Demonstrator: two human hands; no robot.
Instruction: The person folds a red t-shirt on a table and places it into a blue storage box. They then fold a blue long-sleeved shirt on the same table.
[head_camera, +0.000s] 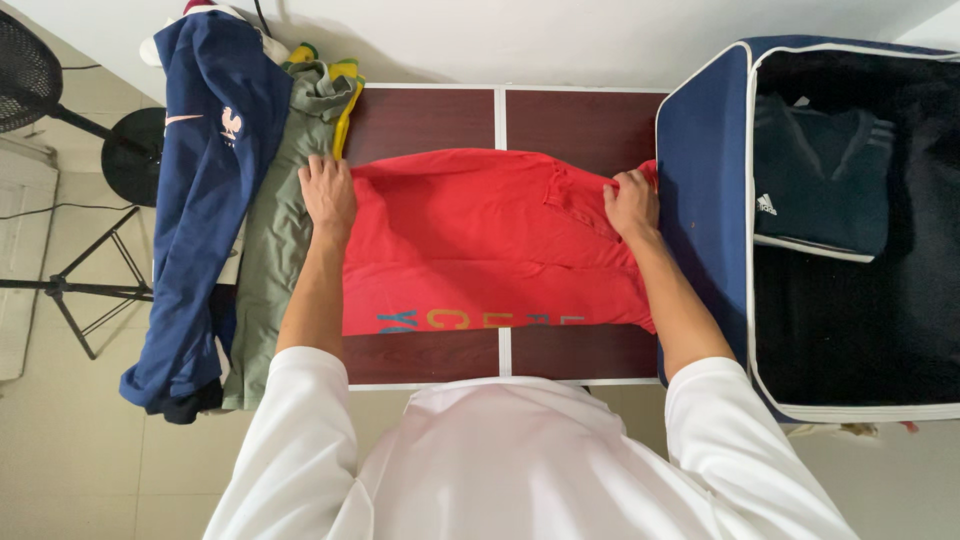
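Note:
A red shirt (480, 240) lies folded across a dark brown folding table (430, 120), with coloured lettering along its near edge. My left hand (328, 190) presses flat on the shirt's far left corner. At the far right corner my right hand (632, 203) pinches a bunch of the red cloth. Both forearms reach out from white sleeves.
A navy jersey (205, 180) and an olive green garment (280, 240) hang over the table's left end. An open navy suitcase (700, 180) stands at the right, with a dark folded garment (820, 180) inside. A black stand fan (40, 90) and a tripod (90, 290) stand at far left.

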